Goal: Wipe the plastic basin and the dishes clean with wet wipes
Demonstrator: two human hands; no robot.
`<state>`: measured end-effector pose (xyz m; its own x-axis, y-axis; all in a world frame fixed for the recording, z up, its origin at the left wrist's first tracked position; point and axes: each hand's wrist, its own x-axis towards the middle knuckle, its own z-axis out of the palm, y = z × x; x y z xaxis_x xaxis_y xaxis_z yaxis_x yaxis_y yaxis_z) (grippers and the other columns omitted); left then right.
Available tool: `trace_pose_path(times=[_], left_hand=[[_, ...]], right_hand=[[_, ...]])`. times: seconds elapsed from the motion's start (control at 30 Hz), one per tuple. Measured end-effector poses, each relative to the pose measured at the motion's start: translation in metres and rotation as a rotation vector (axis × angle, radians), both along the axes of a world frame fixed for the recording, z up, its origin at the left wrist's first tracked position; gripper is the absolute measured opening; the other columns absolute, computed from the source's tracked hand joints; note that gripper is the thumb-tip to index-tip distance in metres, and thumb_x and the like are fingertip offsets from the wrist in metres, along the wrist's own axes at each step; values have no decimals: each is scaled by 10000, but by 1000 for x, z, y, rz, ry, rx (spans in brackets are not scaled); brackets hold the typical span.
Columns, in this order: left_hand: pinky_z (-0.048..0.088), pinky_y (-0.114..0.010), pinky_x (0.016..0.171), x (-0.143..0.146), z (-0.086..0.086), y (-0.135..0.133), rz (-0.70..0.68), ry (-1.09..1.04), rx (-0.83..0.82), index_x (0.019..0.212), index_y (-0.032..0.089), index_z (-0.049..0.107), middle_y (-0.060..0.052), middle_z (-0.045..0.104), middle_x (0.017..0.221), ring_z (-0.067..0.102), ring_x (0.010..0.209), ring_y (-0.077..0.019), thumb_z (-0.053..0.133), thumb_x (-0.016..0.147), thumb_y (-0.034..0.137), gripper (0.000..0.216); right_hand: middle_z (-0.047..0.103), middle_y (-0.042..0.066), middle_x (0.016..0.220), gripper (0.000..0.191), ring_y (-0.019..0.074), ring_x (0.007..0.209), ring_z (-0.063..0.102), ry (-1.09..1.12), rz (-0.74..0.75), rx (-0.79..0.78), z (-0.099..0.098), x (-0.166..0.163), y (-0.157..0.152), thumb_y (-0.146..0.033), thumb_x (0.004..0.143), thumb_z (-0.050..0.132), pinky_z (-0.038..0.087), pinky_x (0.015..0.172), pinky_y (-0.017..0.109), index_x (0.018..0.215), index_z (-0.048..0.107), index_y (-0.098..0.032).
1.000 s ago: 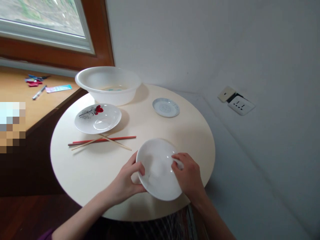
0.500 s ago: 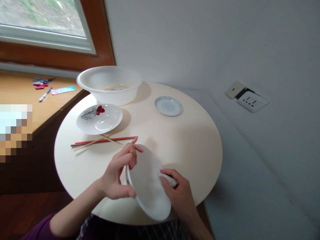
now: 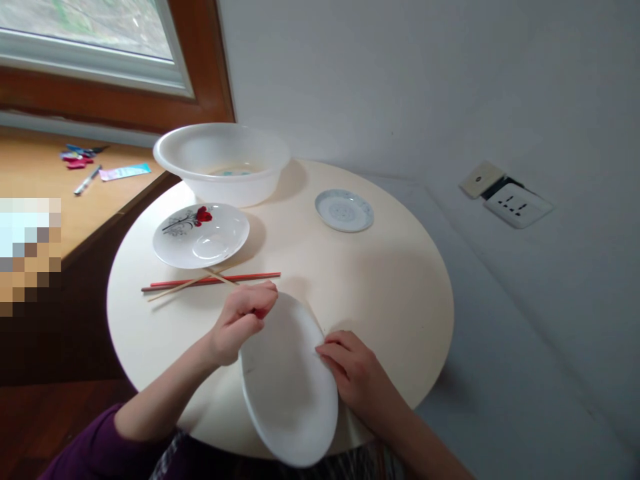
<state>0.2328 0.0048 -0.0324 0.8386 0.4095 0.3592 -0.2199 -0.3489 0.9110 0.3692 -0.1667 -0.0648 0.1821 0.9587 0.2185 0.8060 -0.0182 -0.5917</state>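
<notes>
A plain white plate is tilted up over the near edge of the round table, its broad pale face towards me. My left hand is closed at its upper left rim, the fingers curled and the thumb bent; the exact hold is partly hidden. On the opposite side, my right hand pinches the right rim, with thumb and fingers close together. Beyond my left hand lie crossed chopsticks, some red and dark, some pale wood. Just behind them rests a white dish with a red flower.
A large translucent white basin stands at the back of the round table. A small patterned saucer lies to its right. On the wooden desk at left are a pen and a packet. Wall sockets are at right.
My left hand has gone from spread fingers to a closed shape at the rim. The plate has turned and dropped slightly towards me. A white piece seen by my right hand is now out of sight.
</notes>
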Motion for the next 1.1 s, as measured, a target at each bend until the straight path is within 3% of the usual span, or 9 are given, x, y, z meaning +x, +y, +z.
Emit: trace_pose_path(times=[0.27,0.4,0.57,0.87,1.1], left_hand=[[224,-306,479,5,6,3,-28,47,45,541,218,204,28,263,500,278,482,-123,343,599,173,158],[230,-300,479,4,8,3,-41,25,153,541,217,200,32,256,498,284,483,-120,341,601,157,165],[225,-295,458,3,8,4,-42,36,159,547,218,208,30,272,504,286,470,-117,332,606,166,147],[240,-303,463,3,12,0,-67,14,284,555,229,179,26,267,496,292,475,-131,317,613,181,158],[218,-300,450,4,11,4,-66,5,267,540,228,179,33,244,476,267,449,-123,318,607,166,166]], right_hand=[[574,71,835,163,177,809,499,-158,181,-96,1,10,18,-24,787,494,455,713,286,743,579,-156],[578,76,827,156,177,803,502,-197,191,-152,4,10,21,1,759,513,446,709,280,739,575,-141],[570,67,801,162,167,763,502,-244,237,-220,9,10,25,-15,775,506,442,674,264,704,564,-149],[578,61,791,162,159,760,501,-266,313,-208,13,14,24,-51,813,500,428,659,243,708,579,-145],[579,64,793,195,169,755,499,-271,307,-144,11,16,26,-46,823,457,434,668,261,732,593,-151]])
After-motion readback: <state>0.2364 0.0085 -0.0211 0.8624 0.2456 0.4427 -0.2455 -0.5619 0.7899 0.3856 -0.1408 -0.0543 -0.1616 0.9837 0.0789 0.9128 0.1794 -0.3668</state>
